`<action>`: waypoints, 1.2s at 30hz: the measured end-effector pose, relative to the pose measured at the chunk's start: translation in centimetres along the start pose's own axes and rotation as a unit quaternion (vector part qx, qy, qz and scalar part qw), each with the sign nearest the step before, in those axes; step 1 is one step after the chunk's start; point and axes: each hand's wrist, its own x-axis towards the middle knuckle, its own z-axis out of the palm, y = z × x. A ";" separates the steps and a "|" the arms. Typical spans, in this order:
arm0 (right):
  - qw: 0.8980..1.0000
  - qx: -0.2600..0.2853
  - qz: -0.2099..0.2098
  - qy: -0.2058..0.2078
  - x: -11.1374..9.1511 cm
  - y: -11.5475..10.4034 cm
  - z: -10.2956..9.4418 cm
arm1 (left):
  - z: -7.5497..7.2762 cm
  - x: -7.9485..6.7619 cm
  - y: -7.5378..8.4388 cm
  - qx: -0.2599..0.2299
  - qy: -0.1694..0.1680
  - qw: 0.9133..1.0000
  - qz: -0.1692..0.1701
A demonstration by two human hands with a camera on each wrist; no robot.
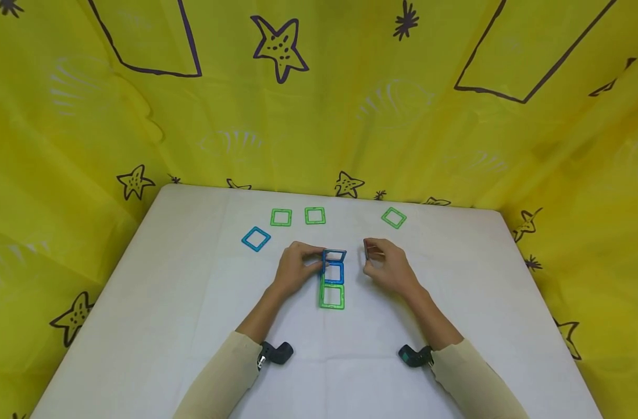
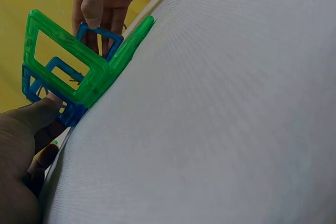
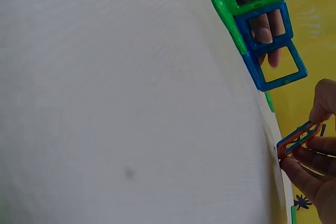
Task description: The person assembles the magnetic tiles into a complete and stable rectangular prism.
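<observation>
Lengthwise, tile row [image 1: 333, 284] points forward; left hand [image 1: 296, 269] pinches blue end [image 1: 324, 256], right hand [image 1: 392, 269] upright piece [image 1: 366, 249].

Left fingers [image 1: 311, 250] and right fingers [image 3: 300, 178] in pinches

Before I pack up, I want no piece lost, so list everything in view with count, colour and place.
table: one, white, across the lower view
cloth: one, yellow with dark drawings, behind and beside the table
joined frames: one structure, blue and green, mid-table; piece count partly hidden
green square frames: three, green, loose towards the table's far edge
blue square frame: one, blue, loose, beyond and left of the joined frames
held piece: one or a stack (unclear), blue and orange, in the right hand
wrist devices: two, black, one at each wrist
sleeves: two, beige, on the forearms
left hand: one, bare, gripping the joined frames
right hand: one, bare, right of the joined frames
</observation>
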 end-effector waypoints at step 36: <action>0.993 0.088 0.002 0.077 -3.5 0.1 1.5 | -0.1 0.0 0.0 -0.002 0.006 1.000 -0.004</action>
